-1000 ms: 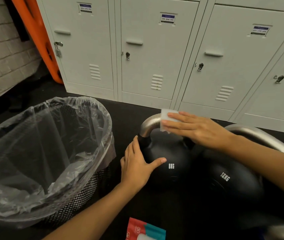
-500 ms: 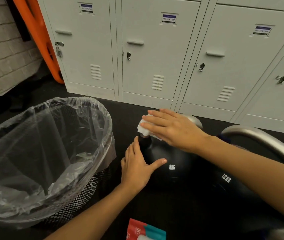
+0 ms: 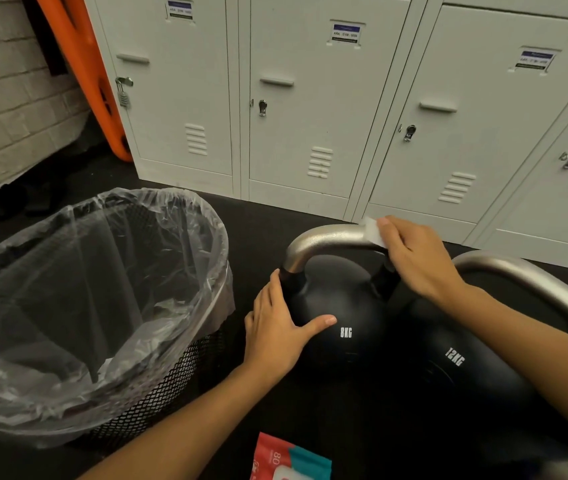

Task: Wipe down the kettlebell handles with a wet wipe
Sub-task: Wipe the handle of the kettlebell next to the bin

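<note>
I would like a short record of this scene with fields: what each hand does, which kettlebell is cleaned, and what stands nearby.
left hand: rests flat on the body of the 8KG kettlebell, steadying it
right hand: holds the wet wipe on the right end of the 8KG handle
other kettlebell: 12KG kettlebell, to the right, not being touched
nearby: lined waste bin to the left; wipes pack at bottom edge
background: white lockers

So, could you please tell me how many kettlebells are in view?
2. The 8 kg kettlebell stands beside the bin, steadied by the left hand. The 12 kg kettlebell touches its right side, partly behind the right forearm. Others may lie out of frame.
</note>
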Demonstrator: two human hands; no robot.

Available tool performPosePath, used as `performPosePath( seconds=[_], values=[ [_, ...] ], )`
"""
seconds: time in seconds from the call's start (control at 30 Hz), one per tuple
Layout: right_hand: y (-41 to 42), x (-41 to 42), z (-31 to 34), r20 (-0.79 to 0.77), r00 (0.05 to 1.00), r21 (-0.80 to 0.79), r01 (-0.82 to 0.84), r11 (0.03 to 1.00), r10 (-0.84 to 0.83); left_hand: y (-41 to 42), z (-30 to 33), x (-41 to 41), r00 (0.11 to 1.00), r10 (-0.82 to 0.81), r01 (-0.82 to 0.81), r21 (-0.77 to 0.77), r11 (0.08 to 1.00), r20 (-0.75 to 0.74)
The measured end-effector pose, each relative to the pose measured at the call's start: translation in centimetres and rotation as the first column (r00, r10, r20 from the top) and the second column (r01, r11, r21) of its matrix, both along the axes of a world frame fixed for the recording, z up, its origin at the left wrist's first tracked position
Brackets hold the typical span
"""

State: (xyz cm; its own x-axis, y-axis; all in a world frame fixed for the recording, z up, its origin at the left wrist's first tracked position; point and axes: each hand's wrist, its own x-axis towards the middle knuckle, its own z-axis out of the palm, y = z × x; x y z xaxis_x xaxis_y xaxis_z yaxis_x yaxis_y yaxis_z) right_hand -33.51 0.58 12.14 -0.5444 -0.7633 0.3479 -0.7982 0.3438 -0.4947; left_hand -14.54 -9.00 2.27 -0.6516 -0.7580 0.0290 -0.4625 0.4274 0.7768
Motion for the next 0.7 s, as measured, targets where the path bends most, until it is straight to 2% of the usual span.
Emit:
performPosePath(
  seconds=[0.1, 0.23, 0.33, 0.5, 0.6, 0.7],
  values=[
    [-2.2, 2.3, 0.7, -0.171, 0.985, 0.045, 0.000, 0.999, 0.008, 0.1, 0.0, 0.0, 1.000, 0.005, -0.005, -0.004, 1.000, -0.006],
    [-5.2, 5.3, 0.8, -0.439, 0.895, 0.178, 0.004, 0.984, 0.076, 0.0, 0.0, -0.1, 1.000, 0.007, -0.007, 0.004, 1.000, 0.005],
    [-6.3, 6.1, 1.9, -0.494, 0.852, 0.350, 0.012, 0.937, 0.174, 0.0, 0.1, -0.1, 1.000, 0.002, -0.002, 0.002, 1.000, 0.012],
    [-5.5, 3.6, 4.0, -0.224, 0.967, 0.489, 0.002, 0.872, 0.123, -0.1, 0.1, -0.1, 1.000, 0.004, -0.004, 0.001, 1.000, 0.005],
    [-3.9, 1.7, 3.7, 0.057, 0.998, 0.404, 0.010, 0.915, -0.036, -0.1, 0.0, 0.0, 1.000, 0.000, 0.000, 0.011, 1.000, -0.001],
    [-2.5, 0.6, 2.9, 0.290, 0.944, 0.295, 0.068, 0.953, -0.157, -0.2, 0.0, 0.0, 1.000, -0.004, 0.005, 0.021, 1.000, -0.018]
  ],
)
